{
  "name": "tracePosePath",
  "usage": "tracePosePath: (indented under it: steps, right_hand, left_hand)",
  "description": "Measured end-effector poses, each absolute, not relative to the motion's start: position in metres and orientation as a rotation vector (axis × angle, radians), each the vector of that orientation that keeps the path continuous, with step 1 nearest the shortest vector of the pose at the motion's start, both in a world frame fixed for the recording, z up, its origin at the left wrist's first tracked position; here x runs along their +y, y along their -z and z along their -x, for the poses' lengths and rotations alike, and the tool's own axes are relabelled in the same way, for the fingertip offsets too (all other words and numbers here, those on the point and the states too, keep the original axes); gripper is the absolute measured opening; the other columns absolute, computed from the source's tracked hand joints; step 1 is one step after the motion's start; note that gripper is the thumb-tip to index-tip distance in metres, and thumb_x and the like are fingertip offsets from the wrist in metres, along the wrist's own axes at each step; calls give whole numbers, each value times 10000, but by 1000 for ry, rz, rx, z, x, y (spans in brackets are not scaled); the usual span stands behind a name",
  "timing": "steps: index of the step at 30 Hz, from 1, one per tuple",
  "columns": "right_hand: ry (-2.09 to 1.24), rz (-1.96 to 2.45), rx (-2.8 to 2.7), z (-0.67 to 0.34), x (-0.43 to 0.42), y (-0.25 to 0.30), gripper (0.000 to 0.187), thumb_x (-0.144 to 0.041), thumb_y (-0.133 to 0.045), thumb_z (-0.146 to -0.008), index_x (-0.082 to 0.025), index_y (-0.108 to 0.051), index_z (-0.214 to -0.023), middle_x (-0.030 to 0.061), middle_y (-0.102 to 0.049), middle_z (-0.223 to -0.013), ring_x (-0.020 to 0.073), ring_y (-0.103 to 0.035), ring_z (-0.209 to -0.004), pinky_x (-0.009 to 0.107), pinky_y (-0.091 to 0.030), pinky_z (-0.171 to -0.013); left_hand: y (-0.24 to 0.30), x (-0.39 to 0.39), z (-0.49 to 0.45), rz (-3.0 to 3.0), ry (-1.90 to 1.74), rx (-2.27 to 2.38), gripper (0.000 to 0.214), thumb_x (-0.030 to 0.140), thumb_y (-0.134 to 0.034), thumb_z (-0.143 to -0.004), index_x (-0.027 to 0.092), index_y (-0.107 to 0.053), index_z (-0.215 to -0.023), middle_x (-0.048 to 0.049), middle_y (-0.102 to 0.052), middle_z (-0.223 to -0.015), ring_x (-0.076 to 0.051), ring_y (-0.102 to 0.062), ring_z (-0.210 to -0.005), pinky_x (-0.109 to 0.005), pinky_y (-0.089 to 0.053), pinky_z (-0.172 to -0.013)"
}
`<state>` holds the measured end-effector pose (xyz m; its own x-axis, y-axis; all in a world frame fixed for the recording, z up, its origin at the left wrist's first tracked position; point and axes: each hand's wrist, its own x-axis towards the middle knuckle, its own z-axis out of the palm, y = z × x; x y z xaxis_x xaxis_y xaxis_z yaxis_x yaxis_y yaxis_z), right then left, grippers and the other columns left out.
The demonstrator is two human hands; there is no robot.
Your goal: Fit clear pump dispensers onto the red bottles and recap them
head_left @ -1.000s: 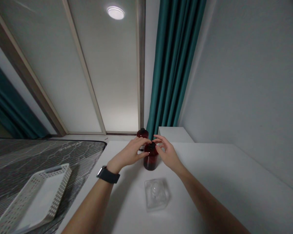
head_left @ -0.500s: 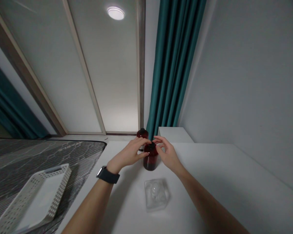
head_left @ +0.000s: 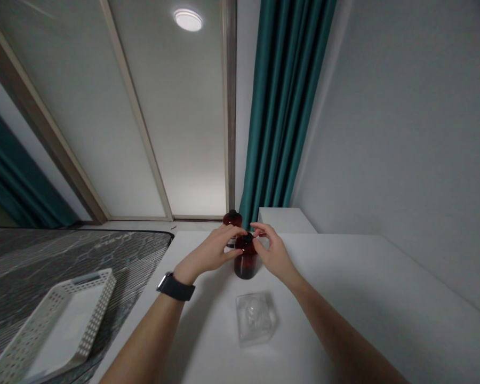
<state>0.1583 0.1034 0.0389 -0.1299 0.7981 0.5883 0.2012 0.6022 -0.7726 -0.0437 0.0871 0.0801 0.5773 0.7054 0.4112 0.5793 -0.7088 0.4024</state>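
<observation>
A dark red bottle (head_left: 246, 265) with a black cap stands upright on the white table (head_left: 344, 298). My left hand (head_left: 208, 252), a dark watch on its wrist, wraps round the bottle's upper left side. My right hand (head_left: 271, 249) pinches the black cap from the right with thumb and forefinger, the other fingers spread. A second dark red bottle (head_left: 232, 219) stands just behind, partly hidden by my left fingers.
A clear plastic container (head_left: 255, 318) lies on the table in front of the bottle. A white perforated basket (head_left: 56, 328) rests on the grey marbled surface at the left. A white block (head_left: 286, 220) and a teal curtain (head_left: 282, 106) stand behind.
Hardly anything moved; both hands stay on the near bottle, and the view has shifted very slightly.
</observation>
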Motion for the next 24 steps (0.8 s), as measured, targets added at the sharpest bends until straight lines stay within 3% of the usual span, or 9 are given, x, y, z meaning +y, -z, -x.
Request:
tracePosePath:
  steps: [4,9,13,18,24]
  right_hand:
    - [-730,816,-1671,-157,103,-39,405,-151,-533,-839,-253,-590,-1226,57,-689,-1140,203,-629,-1105,399,-450,-1017]
    - [-648,855,-1663,-156,103,-39,373,-148,-556,-811,-240,-628,-1165,48,-673,-1038,202,-640,-998,394,-484,-971]
    - [-745,830,-1676,-155,103,-38,415,-144,-534,-834,-254,-585,-1230,54,-681,-1132,200,-630,-1106,401,-457,-1027]
    - [-687,863,-1672,-155,105,-35,406,-154,-580,-801,-248,-617,-1194,60,-654,-1104,205,-624,-1054,401,-476,-1013]
    - [-775,793,-1692,-154,104,-35,447,-121,-519,-827,-244,-565,-1254,61,-672,-1179,187,-624,-1132,386,-447,-1056]
  left_hand:
    - [-80,87,43,-2584,-818,1076,349,250,-650,-913,267,-548,-1247,-65,-629,-1201,-249,-574,-1070,-446,-477,-947]
    - [-82,86,43,-2578,-817,1085,324,241,-645,-916,261,-553,-1225,-69,-623,-1222,-249,-572,-1089,-453,-476,-956]
    - [-81,86,43,-2577,-805,1088,338,240,-651,-912,262,-547,-1232,-67,-622,-1214,-252,-573,-1090,-454,-480,-953]
    - [-81,87,43,-2577,-823,1076,338,236,-653,-911,260,-538,-1228,-69,-622,-1210,-255,-578,-1090,-453,-480,-959]
    - [-83,86,41,-2538,-831,1071,350,204,-670,-892,241,-535,-1213,-64,-625,-1181,-240,-588,-1050,-432,-490,-941]
